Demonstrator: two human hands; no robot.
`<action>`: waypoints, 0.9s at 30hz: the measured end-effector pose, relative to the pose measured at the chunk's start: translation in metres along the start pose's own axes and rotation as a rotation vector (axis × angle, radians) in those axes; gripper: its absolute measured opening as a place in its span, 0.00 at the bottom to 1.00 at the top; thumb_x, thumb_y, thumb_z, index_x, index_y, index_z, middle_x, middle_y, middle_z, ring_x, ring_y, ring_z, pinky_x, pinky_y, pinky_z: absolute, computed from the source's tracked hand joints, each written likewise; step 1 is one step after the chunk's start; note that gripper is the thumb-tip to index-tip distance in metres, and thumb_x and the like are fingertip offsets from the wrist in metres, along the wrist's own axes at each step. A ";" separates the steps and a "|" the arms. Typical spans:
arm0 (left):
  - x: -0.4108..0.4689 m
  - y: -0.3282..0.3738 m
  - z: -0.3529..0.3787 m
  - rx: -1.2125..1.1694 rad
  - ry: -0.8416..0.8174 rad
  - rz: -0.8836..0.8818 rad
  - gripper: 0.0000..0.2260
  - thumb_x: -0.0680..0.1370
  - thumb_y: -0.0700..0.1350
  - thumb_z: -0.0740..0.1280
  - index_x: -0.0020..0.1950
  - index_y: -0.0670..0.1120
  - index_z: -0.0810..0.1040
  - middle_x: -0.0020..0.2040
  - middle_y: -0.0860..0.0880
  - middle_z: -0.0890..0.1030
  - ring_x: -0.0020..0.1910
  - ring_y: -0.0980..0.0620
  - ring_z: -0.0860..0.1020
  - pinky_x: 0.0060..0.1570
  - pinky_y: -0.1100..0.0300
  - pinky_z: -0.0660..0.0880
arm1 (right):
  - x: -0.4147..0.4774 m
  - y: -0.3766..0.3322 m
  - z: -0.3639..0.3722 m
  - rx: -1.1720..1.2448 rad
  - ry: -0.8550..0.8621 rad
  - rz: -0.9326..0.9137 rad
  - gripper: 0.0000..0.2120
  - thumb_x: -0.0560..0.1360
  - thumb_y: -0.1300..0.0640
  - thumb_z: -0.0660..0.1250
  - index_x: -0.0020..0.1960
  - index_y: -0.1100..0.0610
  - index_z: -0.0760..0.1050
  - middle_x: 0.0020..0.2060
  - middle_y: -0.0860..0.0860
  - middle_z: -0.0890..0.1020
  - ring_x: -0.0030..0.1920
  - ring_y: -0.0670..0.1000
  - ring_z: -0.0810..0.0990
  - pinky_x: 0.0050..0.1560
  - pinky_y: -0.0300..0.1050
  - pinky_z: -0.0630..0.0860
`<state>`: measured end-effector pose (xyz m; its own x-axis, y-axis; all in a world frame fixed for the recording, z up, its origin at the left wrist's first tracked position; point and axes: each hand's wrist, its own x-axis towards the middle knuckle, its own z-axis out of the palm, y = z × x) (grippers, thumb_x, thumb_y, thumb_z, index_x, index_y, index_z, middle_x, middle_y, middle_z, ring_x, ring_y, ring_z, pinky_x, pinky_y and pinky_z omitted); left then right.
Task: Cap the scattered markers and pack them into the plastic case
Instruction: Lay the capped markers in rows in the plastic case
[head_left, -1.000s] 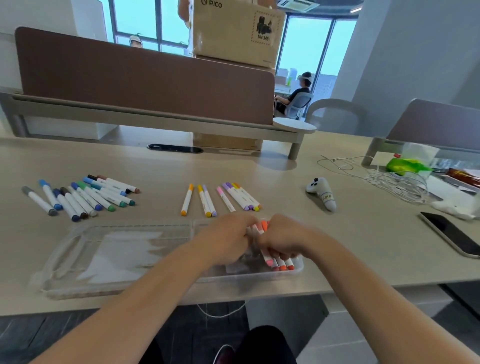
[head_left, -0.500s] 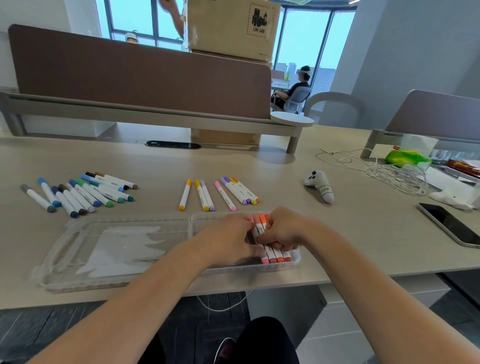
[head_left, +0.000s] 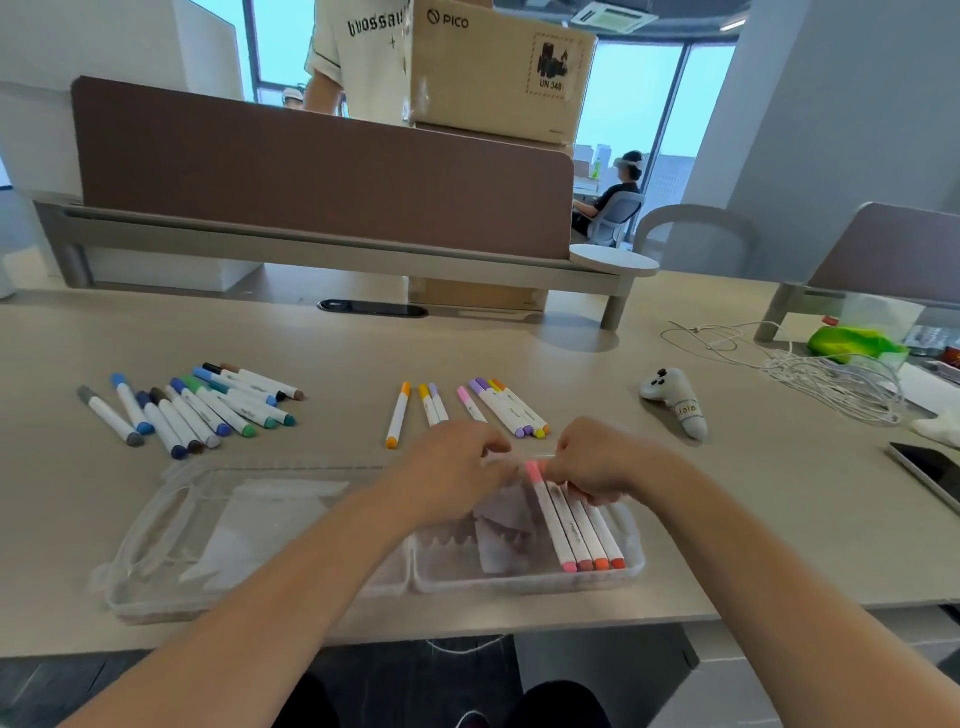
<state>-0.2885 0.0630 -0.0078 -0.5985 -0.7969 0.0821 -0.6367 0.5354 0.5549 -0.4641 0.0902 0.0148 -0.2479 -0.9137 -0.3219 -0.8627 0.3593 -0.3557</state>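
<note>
**Four markers seated, both hands at the case's far edge**

The clear plastic case (head_left: 631, 551) lies open on the worktop (head_left: 753, 519), its lid half flat to the left and its tray half to the right. Four markers (head_left: 576, 525) in pink, red and orange lie side by side against the tray's right wall, caps nearest the person. Packing from one wall inward probably keeps the row tight and leaves the rest of the tray free.

The left hand (head_left: 457, 467) and right hand (head_left: 597, 462) meet over the far ends of that row. The fingers of both are curled together and seem to press or pinch at the marker tips, likely to seat them level in the notched tray. What exactly they grip, I cannot tell.

Beyond the case, a short row of yellow, pink and purple markers (head_left: 467, 408) waits just past the hands, and a larger bunch of blue, green and dark markers (head_left: 197, 405) lies well to the left. Sorted by colour, they look staged for loading in order. Most of the packing remains.
</note>
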 end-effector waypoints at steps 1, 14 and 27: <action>0.003 -0.007 -0.006 -0.010 0.035 -0.022 0.11 0.81 0.53 0.63 0.59 0.50 0.80 0.56 0.52 0.81 0.51 0.52 0.78 0.49 0.57 0.75 | 0.007 -0.006 0.002 0.023 0.051 -0.006 0.11 0.75 0.54 0.67 0.38 0.61 0.74 0.29 0.56 0.77 0.28 0.54 0.74 0.33 0.42 0.71; 0.032 -0.057 -0.036 -0.145 0.226 -0.129 0.11 0.79 0.47 0.62 0.41 0.48 0.80 0.41 0.50 0.83 0.42 0.50 0.81 0.48 0.47 0.78 | 0.070 -0.080 0.021 -0.254 0.309 -0.029 0.15 0.80 0.58 0.61 0.65 0.56 0.74 0.60 0.54 0.79 0.58 0.56 0.79 0.53 0.46 0.74; 0.014 -0.042 -0.033 -0.205 0.280 -0.130 0.11 0.79 0.45 0.63 0.39 0.49 0.81 0.36 0.53 0.81 0.35 0.54 0.77 0.34 0.60 0.69 | 0.053 -0.076 0.003 -0.108 0.274 -0.034 0.10 0.75 0.55 0.65 0.36 0.56 0.69 0.30 0.52 0.74 0.29 0.52 0.71 0.30 0.41 0.64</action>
<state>-0.2534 0.0202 -0.0026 -0.3449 -0.9154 0.2076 -0.5708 0.3801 0.7278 -0.4103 0.0149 0.0217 -0.3153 -0.9472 -0.0574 -0.9108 0.3191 -0.2619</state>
